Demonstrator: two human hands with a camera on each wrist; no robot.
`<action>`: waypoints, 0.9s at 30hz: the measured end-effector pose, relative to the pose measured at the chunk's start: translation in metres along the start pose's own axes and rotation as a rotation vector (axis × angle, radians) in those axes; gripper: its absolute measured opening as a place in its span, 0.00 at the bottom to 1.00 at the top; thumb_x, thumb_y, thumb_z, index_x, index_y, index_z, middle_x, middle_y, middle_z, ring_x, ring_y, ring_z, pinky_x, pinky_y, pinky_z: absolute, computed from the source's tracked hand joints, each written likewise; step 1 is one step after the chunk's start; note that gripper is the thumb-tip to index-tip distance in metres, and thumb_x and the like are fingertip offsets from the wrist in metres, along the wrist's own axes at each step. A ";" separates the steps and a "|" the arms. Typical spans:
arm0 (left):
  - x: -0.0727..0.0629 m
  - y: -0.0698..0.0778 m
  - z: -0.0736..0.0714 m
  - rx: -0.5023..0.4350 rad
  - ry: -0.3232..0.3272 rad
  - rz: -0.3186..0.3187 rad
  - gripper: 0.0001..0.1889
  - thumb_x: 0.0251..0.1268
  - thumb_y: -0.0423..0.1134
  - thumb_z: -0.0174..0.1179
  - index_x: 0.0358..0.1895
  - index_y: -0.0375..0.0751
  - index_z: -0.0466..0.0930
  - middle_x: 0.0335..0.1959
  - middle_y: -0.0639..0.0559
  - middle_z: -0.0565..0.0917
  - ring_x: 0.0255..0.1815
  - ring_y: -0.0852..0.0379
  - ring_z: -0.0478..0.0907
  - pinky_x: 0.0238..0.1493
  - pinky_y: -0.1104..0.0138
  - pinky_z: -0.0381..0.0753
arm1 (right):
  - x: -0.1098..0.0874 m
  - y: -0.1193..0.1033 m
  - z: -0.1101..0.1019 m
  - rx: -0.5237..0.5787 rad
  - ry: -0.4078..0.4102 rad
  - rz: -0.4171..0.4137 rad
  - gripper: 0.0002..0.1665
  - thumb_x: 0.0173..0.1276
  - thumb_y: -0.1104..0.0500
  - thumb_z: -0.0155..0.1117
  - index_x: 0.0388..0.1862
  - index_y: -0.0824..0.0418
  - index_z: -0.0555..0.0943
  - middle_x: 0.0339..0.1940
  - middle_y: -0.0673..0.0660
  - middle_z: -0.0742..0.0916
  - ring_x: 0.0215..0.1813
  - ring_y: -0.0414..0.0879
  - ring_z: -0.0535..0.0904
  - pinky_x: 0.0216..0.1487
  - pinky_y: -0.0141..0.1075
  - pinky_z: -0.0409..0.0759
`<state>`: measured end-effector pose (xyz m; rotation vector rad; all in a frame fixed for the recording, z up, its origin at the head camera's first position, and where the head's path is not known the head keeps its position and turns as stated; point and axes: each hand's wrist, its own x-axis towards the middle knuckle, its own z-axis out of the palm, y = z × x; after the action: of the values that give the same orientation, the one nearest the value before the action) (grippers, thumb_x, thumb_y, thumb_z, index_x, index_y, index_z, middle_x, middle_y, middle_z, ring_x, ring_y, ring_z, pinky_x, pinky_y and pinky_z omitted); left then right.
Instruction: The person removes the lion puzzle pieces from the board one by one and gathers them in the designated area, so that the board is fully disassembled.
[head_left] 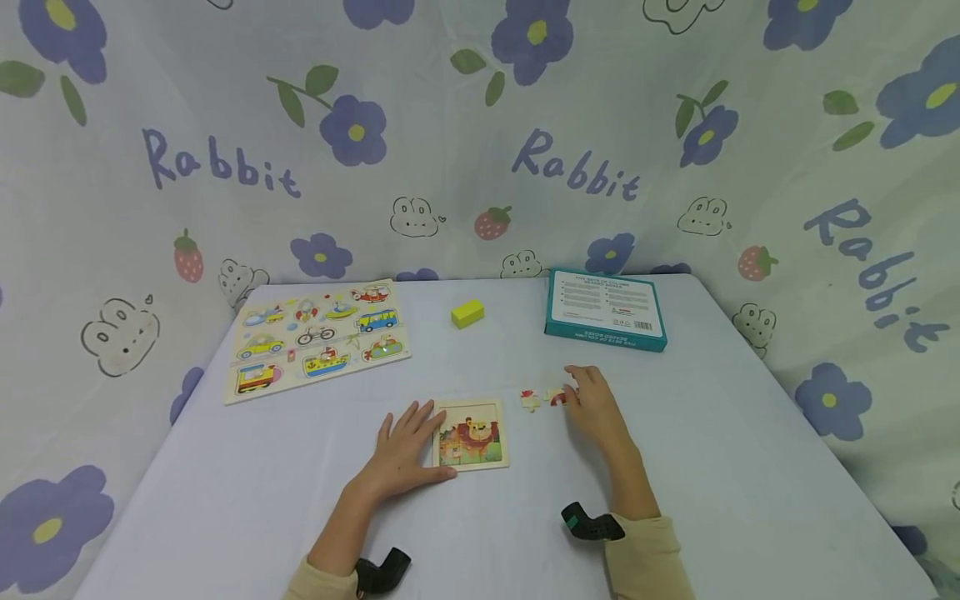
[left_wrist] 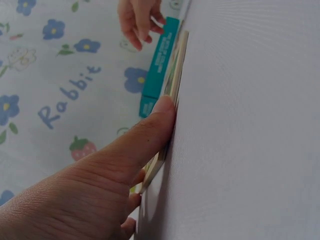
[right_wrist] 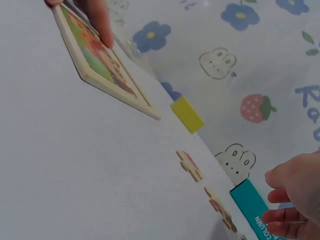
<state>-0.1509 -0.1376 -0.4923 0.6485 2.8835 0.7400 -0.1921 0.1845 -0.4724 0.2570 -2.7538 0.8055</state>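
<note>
A small square wooden jigsaw puzzle (head_left: 471,435) with a lion picture lies on the table, its upper part partly bare. My left hand (head_left: 405,457) holds its left side, with the thumb on the near edge and the index finger at the far left corner. To the right of the puzzle lie loose jigsaw pieces (head_left: 529,401), some red and cream. My right hand (head_left: 597,408) hovers by the rightmost pieces, partly covering them. In the right wrist view, that hand (right_wrist: 296,197) has loosely bent fingers and nothing visible between them.
A larger wooden vehicle puzzle board (head_left: 318,340) lies at the back left. Behind the small puzzle sits a yellow block (head_left: 468,313). A teal flat box (head_left: 606,308) rests at the back right, before a printed cloth backdrop (head_left: 442,150).
</note>
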 end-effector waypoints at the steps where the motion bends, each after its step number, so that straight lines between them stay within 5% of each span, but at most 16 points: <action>1: 0.000 0.000 0.000 0.001 -0.001 -0.001 0.48 0.43 0.66 0.63 0.68 0.45 0.60 0.71 0.45 0.55 0.72 0.43 0.43 0.64 0.41 0.34 | 0.000 -0.003 0.001 0.004 -0.006 -0.006 0.19 0.65 0.63 0.58 0.55 0.67 0.73 0.47 0.63 0.76 0.47 0.54 0.75 0.49 0.45 0.75; 8: -0.001 -0.002 0.002 -0.007 0.002 -0.001 0.48 0.43 0.66 0.63 0.68 0.46 0.60 0.71 0.46 0.54 0.72 0.44 0.42 0.64 0.42 0.34 | -0.002 -0.023 0.006 0.010 -0.025 -0.065 0.20 0.63 0.65 0.60 0.54 0.65 0.74 0.47 0.61 0.77 0.44 0.51 0.76 0.47 0.42 0.77; 17: -0.001 -0.002 0.002 -0.011 0.000 -0.007 0.49 0.43 0.66 0.63 0.69 0.46 0.60 0.71 0.46 0.54 0.72 0.45 0.42 0.64 0.42 0.33 | -0.004 -0.045 0.022 -0.042 -0.095 -0.168 0.20 0.63 0.63 0.61 0.55 0.63 0.74 0.48 0.59 0.77 0.53 0.51 0.73 0.52 0.41 0.74; 27: 0.000 -0.002 0.002 0.005 0.017 0.011 0.48 0.43 0.66 0.63 0.68 0.45 0.61 0.71 0.45 0.56 0.71 0.43 0.44 0.64 0.42 0.35 | -0.011 -0.065 0.038 -0.058 -0.163 -0.362 0.20 0.64 0.62 0.60 0.55 0.63 0.73 0.49 0.59 0.77 0.52 0.49 0.75 0.52 0.38 0.75</action>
<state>-0.1515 -0.1383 -0.4954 0.6620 2.9005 0.7428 -0.1735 0.1109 -0.4740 0.8136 -2.7483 0.6315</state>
